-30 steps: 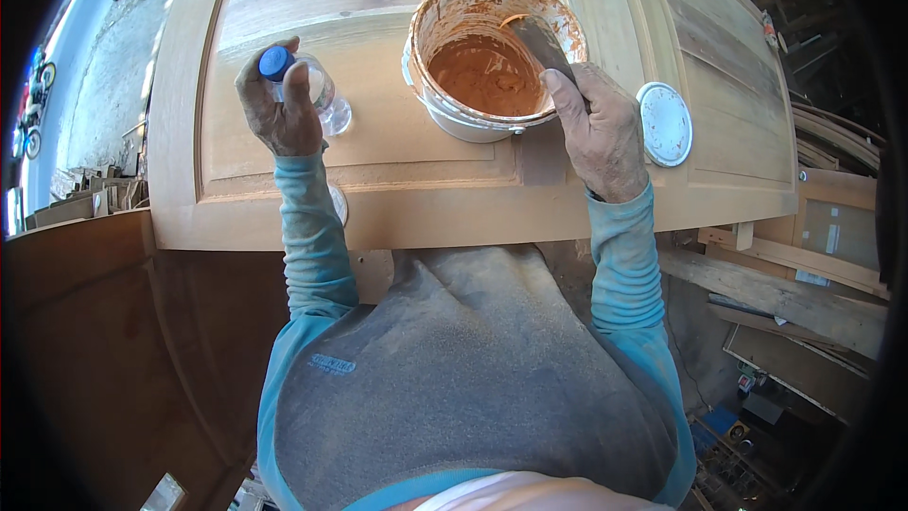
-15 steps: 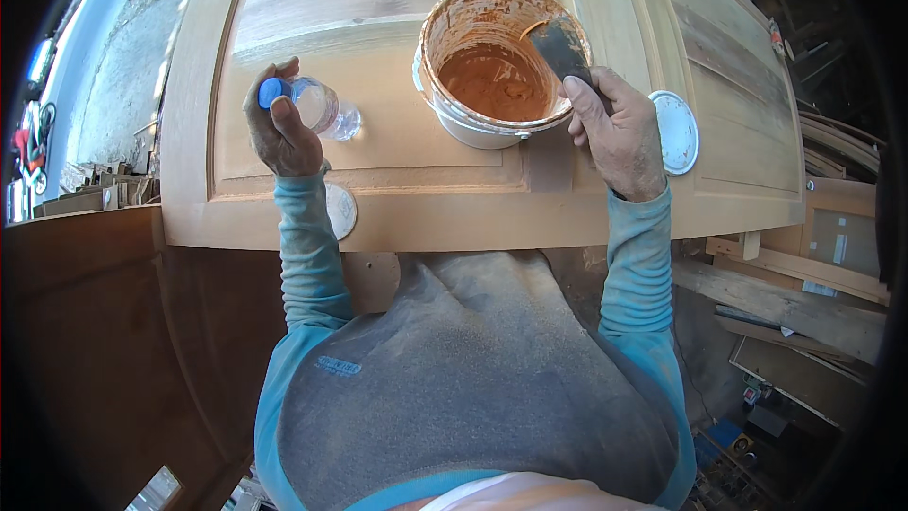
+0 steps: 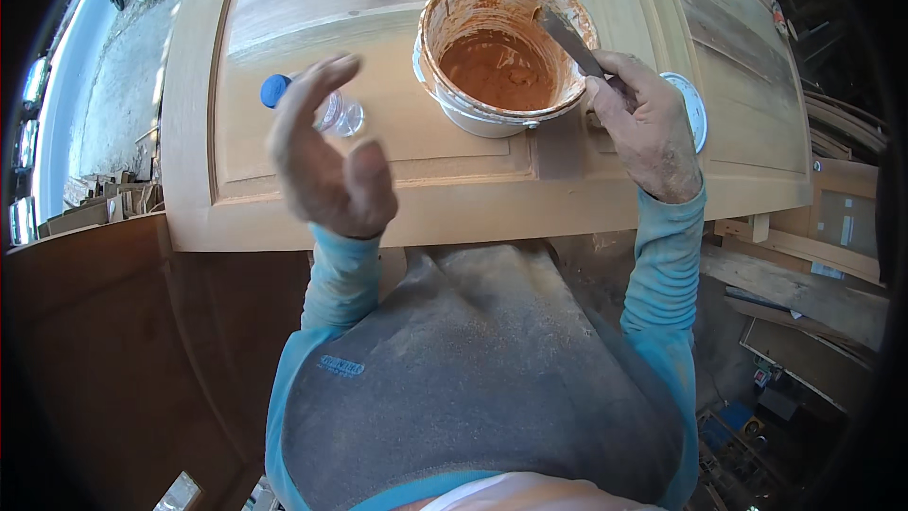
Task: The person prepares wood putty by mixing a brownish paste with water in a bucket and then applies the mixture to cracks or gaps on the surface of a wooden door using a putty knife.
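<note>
Currently, a putty knife [image 3: 572, 45] is gripped in the right hand [image 3: 651, 128], its handle enclosed by bent fingers and thumb. Its blade is pointed up and leftward over the near right rim of a white bucket [image 3: 478, 121], in which orange-brown paste [image 3: 497, 71] is contained. The bucket is set between the two hands, a little beyond them, on a wooden door [image 3: 435, 199]. The left hand [image 3: 326, 156], slightly blurred, is held well open with thumb and fingers parted, and nothing is grasped by it. A clear bottle [image 3: 348, 119] with a blue cap [image 3: 275, 91] is partly hidden behind its fingers; whether it is touched cannot be told. A white lid [image 3: 698, 112] is partly covered by the right hand.
</note>
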A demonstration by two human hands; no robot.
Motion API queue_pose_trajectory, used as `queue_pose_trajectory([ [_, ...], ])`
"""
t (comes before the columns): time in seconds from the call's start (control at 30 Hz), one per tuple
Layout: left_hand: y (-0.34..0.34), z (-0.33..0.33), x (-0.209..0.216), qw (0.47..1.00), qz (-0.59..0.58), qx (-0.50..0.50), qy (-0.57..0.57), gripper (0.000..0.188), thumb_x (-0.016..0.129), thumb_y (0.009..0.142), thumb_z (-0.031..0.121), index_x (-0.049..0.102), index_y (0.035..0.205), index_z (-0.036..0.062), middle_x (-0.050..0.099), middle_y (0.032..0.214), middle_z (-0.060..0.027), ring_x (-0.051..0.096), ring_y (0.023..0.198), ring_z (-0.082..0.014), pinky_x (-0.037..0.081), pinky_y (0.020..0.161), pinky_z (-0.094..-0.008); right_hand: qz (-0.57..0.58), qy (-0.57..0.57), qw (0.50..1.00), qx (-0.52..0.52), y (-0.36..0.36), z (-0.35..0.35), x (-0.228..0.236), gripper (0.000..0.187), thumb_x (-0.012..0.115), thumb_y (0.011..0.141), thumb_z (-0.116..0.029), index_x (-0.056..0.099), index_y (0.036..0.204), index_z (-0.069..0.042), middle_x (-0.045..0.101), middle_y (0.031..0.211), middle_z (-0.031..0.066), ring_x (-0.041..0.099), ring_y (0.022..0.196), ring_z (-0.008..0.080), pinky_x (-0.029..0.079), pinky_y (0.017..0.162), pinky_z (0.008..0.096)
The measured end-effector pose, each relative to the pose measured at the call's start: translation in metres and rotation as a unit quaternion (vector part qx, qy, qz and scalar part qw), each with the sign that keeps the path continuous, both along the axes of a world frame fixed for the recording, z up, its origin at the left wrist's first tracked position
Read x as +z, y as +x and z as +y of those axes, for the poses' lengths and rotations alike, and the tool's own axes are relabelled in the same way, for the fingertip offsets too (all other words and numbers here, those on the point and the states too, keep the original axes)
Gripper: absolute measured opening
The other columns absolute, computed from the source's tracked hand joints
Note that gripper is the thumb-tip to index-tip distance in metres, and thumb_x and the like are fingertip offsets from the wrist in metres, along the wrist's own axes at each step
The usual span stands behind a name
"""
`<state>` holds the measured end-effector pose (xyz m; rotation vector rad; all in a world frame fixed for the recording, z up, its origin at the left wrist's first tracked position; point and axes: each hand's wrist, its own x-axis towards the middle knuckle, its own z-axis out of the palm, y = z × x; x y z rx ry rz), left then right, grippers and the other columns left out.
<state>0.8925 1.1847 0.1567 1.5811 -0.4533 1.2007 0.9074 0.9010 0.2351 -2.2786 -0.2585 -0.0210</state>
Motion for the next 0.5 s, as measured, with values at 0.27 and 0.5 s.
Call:
queue_pose_trajectory([
  [0.27,0.078,-0.028,-0.026,0.884,0.385,-0.263,-0.029,0.056,0.051,0.104,0.019,0.043,0.153,-0.0076,0.062,0.138,-0.0203,0.056,0.132,-0.027,0.042,0.114,-0.0362,-0.083,-0.134,0.986,0.051,0.003,0.016,0.019,0.025,0.065,0.099,-0.011,0.071,0.118,0.003,0.072,0.107,0.0228,0.072,0.096,0.0379,0.058,0.084,0.0438],
  [0.5,-0.001,-0.069,-0.032,0.944,0.257,-0.203,-0.046,0.058,0.039,0.104,0.008,0.031,0.159,-0.0073,0.049,0.153,-0.0226,0.048,0.143,-0.0307,0.038,0.121,-0.0414,-0.104,-0.3,0.942,0.112,0.004,0.021,0.004,0.013,0.063,0.096,-0.011,0.069,0.101,0.0,0.07,0.097,0.0184,0.071,0.092,0.0373,0.059,0.083,0.0449],
])
